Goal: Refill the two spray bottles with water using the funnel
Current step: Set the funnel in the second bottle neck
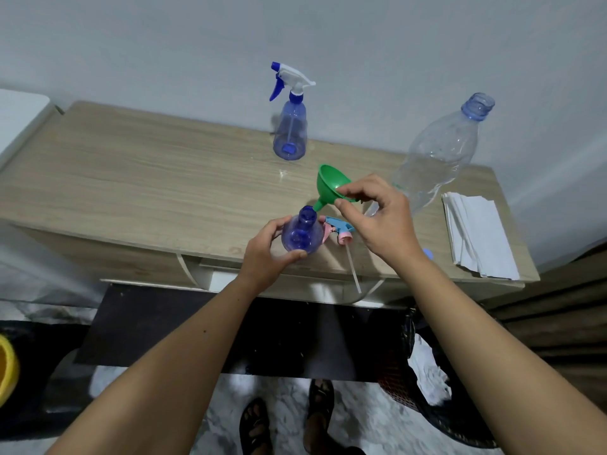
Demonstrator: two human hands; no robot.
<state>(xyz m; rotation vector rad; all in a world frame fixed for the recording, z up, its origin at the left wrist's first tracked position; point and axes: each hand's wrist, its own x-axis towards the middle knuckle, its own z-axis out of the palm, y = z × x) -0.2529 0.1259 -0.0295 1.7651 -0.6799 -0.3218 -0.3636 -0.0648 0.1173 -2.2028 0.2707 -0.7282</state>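
My left hand (266, 254) grips an uncapped blue spray bottle (300, 236) standing near the front edge of the wooden table (131, 178). My right hand (381, 215) pinches the rim of a green funnel (330, 185), tilted, with its spout tip just above and right of the bottle's open neck. The bottle's pink and blue spray head (340, 231) lies on the table beside it, its dip tube pointing toward me. A second blue spray bottle (290, 126) with a white and blue trigger head stands upright at the back. A large clear water bottle (440, 156), uncapped, stands at the right.
A stack of white paper napkins (476, 234) lies at the table's right end. A small blue cap (428, 254) sits near my right wrist. The wall is close behind the table. On the floor are a yellow container (6, 366) at left and my sandalled feet.
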